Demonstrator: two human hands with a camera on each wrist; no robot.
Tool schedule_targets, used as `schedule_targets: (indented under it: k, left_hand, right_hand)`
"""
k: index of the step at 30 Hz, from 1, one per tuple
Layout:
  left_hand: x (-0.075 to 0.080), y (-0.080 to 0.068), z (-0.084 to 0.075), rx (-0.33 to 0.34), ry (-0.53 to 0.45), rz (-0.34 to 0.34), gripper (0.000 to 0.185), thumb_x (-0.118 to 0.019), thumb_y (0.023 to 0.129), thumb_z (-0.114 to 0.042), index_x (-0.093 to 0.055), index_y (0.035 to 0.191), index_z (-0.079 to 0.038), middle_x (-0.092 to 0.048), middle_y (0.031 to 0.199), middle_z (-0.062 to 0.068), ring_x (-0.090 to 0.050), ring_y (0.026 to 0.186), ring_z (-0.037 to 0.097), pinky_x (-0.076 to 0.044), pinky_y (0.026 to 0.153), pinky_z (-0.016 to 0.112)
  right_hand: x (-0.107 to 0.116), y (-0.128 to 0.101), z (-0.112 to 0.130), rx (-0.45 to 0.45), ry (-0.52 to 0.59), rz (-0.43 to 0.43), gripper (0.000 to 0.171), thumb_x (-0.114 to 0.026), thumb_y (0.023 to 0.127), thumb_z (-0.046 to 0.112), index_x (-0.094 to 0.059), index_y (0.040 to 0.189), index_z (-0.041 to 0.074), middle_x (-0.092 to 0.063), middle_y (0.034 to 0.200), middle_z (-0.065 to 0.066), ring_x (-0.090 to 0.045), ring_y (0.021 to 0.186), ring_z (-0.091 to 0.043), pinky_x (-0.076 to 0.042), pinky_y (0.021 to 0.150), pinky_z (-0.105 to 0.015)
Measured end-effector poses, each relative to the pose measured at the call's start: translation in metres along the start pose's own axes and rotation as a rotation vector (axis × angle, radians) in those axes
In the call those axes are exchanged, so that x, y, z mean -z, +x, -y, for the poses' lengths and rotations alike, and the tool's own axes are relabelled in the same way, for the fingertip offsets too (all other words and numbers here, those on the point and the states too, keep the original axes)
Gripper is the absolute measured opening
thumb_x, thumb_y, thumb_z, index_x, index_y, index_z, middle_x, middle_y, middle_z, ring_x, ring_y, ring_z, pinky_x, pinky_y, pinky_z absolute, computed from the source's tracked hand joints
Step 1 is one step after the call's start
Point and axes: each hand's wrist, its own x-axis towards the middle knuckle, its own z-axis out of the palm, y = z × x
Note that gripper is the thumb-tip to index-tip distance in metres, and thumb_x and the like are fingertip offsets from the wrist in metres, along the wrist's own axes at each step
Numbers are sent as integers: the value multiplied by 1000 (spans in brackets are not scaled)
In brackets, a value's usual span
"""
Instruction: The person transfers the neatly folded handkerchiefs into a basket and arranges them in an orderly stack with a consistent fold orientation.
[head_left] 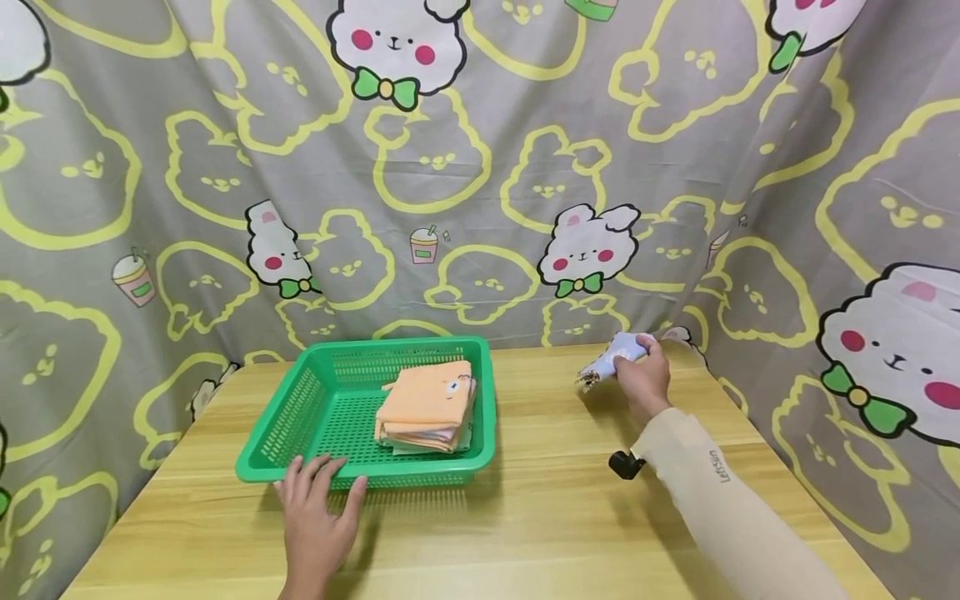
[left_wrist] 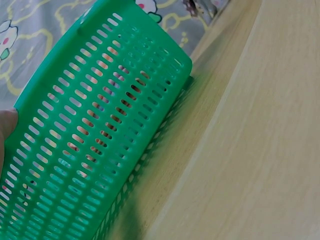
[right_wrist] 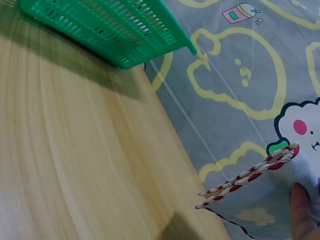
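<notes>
A green plastic basket (head_left: 258, 446) with slotted walls stands on the left of the table. Inside it, toward the right, lies a stack of folded cloths with a peach one (head_left: 425, 395) on top. My left hand (head_left: 317, 508) rests its fingers on the basket's near rim, thumb apart; the left wrist view catches only a fingertip at the rim. Over the table's far right, my right hand (head_left: 647, 377) pinches a folded light-blue cloth (head_left: 611, 360), raised above the surface. The right wrist view shows its red-and-white stitched edge (right_wrist: 255, 172).
The wooden table (head_left: 547, 517) has a light grain. Behind it and along both sides hangs a grey curtain (head_left: 517, 108) with yellow outlines and white rabbit faces. A small black device (head_left: 624, 465) sits at my right wrist.
</notes>
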Motion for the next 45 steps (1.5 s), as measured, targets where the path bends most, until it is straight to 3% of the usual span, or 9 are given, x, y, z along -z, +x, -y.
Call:
schedule_targets:
  k: [3,12,19,35,45]
  left_hand:
    - [-1,0,0,-1,-1,5,34,-75,82,-16,-65,108,3,-56,117,27,-29,127,58,-1,101,77]
    - [-1,-1,-1,5,0,5,34,-75,82,-17,-65,108,3,-55,117,27,-29,127,58,1,103,75]
    - [1,0,-2,1,2,0,34,-75,82,-17,-65,108,3,-56,118,27,-30,127,59,-2,102,76]
    - [1,0,-3,-3,9,2,35,-76,81,-16,-65,108,4,-56,117,27,-30,126,58,-3,100,77]
    - [1,1,-3,-5,11,4,35,-75,82,-18,-65,108,3,-56,118,27,-30,126,59,-2,102,76]
  right_hand:
    - [1,0,2,0,10,8,63,-58,86,-2,-38,145,5,-36,147,-21,-51,109,-30,-50,61,-15]
    - [-3,-3,13,-8,96,56,63,-56,87,-6,-35,147,4,-30,150,-20,-53,109,-32,-55,73,-22]
    - [-9,-4,21,-4,145,81,65,-56,86,-7,-36,147,5,-28,153,-16,-51,112,-31,-55,73,-21]
    - [-19,-12,37,4,185,161,64,-57,89,-5,-34,148,6,-26,153,-15,-53,111,-31,-54,79,-23]
    - [-24,-18,46,45,141,193,64,-58,88,-5,-36,146,6,-29,150,-17,-56,104,-32,-55,76,-24]
